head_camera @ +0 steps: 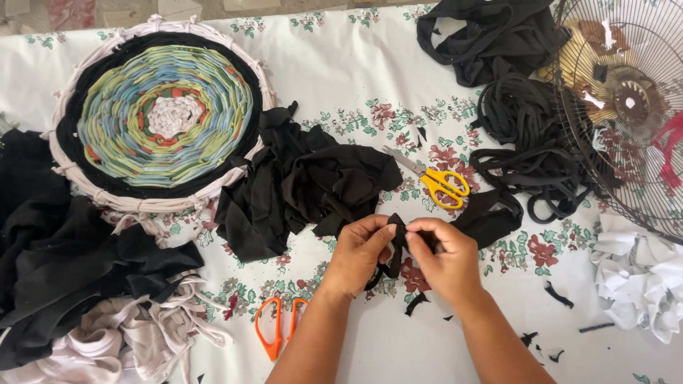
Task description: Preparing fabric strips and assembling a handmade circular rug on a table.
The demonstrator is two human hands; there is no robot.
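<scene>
Both hands meet over the flowered tablecloth (356, 78) near the front. My left hand (358, 254) and my right hand (446, 257) pinch the same black fabric strip (491, 217) between thumbs and fingers. The strip trails off to the right, and a short end hangs down between the hands. Yellow-handled scissors (434, 179) lie just beyond the hands. Orange-handled scissors (277, 323) lie to the left of my left forearm.
A round woven rug on a hoop (165, 114) sits at the back left. Black fabric pieces (306, 185) are heaped in the middle, dark and pale cloth (78, 284) at the left. Black strip loops (530, 153) and a wire fan guard (626, 107) are at the right, white cloth (637, 281) below.
</scene>
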